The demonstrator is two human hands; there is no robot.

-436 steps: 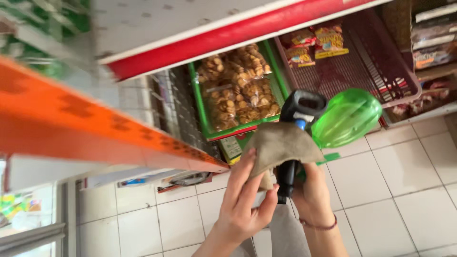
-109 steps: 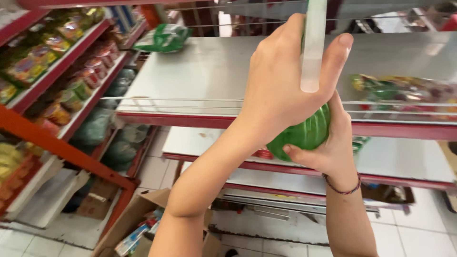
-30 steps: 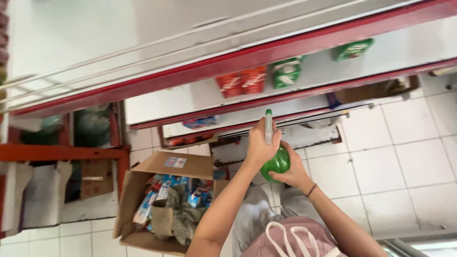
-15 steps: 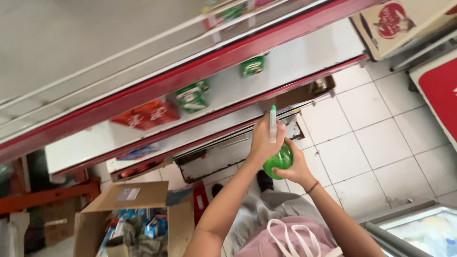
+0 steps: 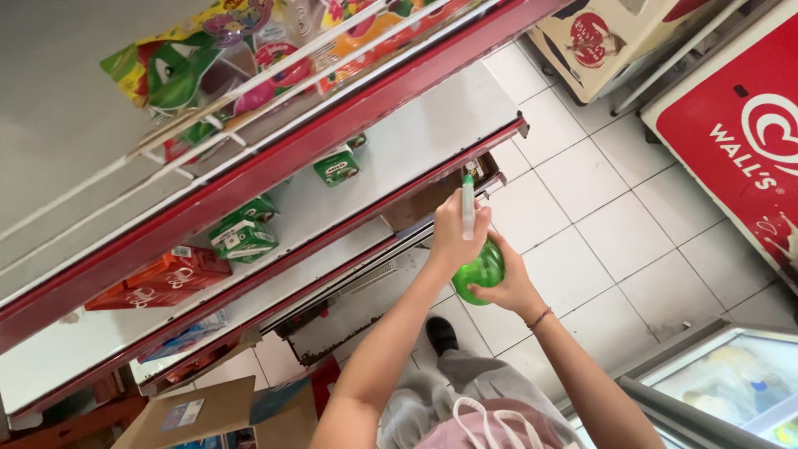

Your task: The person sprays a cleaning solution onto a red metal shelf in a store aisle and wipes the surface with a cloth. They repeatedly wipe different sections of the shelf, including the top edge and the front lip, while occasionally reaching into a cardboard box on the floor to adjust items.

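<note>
Beside the red-edged shelf (image 5: 357, 125), the left hand (image 5: 455, 237) pinches a thin white tube (image 5: 468, 208), fingers pressed together around it; the right hand (image 5: 503, 287) cups a round green bottle (image 5: 480, 268) from below, fingers apparently curled; both hover above the tiled floor (image 5: 598, 241).

Colourful snack bags (image 5: 249, 50) in green, pink and orange lined up behind the wire rail of the top shelf; below them, small green cartons (image 5: 243, 239) and a further green carton (image 5: 337, 166) on the grey middle shelf, with flat red-orange boxes (image 5: 158, 278) at its left end. Top right, a cream box with a round red emblem (image 5: 592, 41) on the tiled floor, beside a large red panel with a white swirl logo (image 5: 740, 133). Bottom left, an open brown cardboard box with a pale label (image 5: 184, 414).
</note>
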